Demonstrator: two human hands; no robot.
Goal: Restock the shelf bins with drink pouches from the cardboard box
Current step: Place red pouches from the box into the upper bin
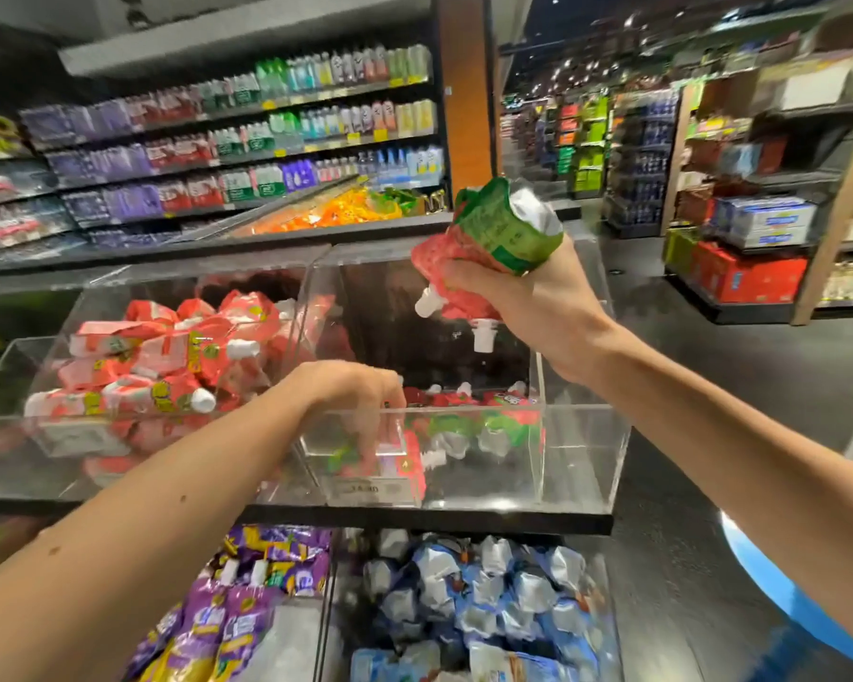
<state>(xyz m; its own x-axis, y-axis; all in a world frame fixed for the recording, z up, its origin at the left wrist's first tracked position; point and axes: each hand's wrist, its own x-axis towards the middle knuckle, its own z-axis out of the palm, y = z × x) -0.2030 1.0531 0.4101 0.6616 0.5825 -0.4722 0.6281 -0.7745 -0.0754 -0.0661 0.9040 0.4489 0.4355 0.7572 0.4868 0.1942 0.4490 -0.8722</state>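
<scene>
My right hand [523,307] grips a bunch of red-and-green drink pouches [493,238] with white caps, held spouts down above the right clear acrylic bin [582,450]. That bin holds a few of the same red-and-green pouches [469,425] on its floor. My left hand [360,401] reaches down into the same bin at its left side, fingers curled down among the pouches there; whether it holds one I cannot tell. The left clear bin [11,366] is piled with red pouches [168,356]. No cardboard box is in view.
Below the shelf edge [414,521], lower bins hold purple pouches [247,607] and blue-and-silver pouches [483,598]. An upper bin of orange packs [336,211] sits behind. Bottle shelves [247,140] line the back wall. An aisle with stocked racks [759,228] opens to the right.
</scene>
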